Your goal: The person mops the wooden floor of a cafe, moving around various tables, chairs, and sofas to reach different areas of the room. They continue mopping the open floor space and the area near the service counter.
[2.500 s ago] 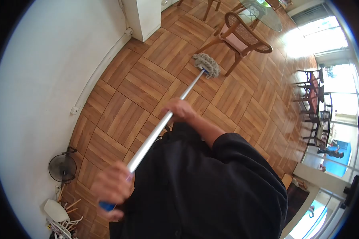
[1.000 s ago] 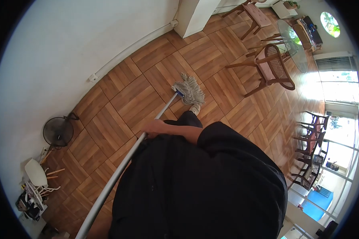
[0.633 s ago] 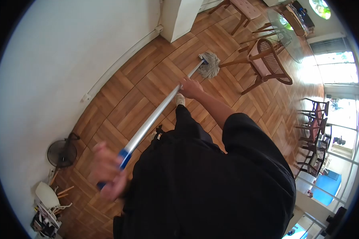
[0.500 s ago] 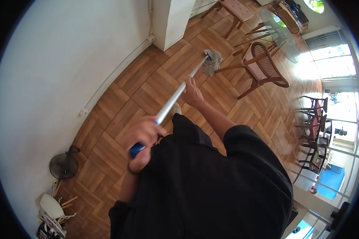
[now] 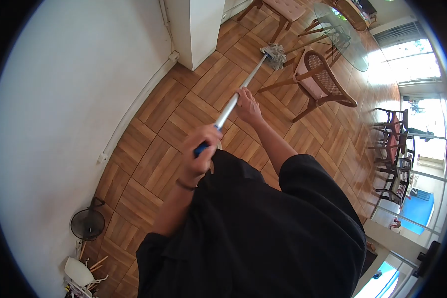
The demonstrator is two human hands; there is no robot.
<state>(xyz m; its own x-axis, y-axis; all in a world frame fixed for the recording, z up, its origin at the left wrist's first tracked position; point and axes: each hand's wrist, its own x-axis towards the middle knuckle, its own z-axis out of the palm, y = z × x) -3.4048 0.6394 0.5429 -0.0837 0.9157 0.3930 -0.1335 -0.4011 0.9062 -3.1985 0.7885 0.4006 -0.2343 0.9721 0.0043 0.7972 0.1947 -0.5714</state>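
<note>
A string mop (image 5: pixel 227 110) with a pale metal pole reaches forward and to the right from my body. My left hand (image 5: pixel 199 146) is closed round the blue grip at its top end. Farther down the pole, my right hand (image 5: pixel 248 105) has its fingers round the shaft. The grey mop head (image 5: pixel 277 55) rests on the wood-patterned floor (image 5: pixel 184 116), close by the legs of a cane-backed chair (image 5: pixel 328 82).
A glass table (image 5: pixel 355 47) stands behind the chair, and a pink padded stool (image 5: pixel 285 9) is near the wall corner (image 5: pixel 203 35). Along the left wall are a black fan (image 5: pixel 87 223) and a white chair (image 5: pixel 78 270). Several dark chairs (image 5: pixel 393 144) line the right side.
The mop head has moved forward and slightly right, towards the table legs. My left hand has pushed up and right with the grip, and my right hand has shifted slightly forward.
</note>
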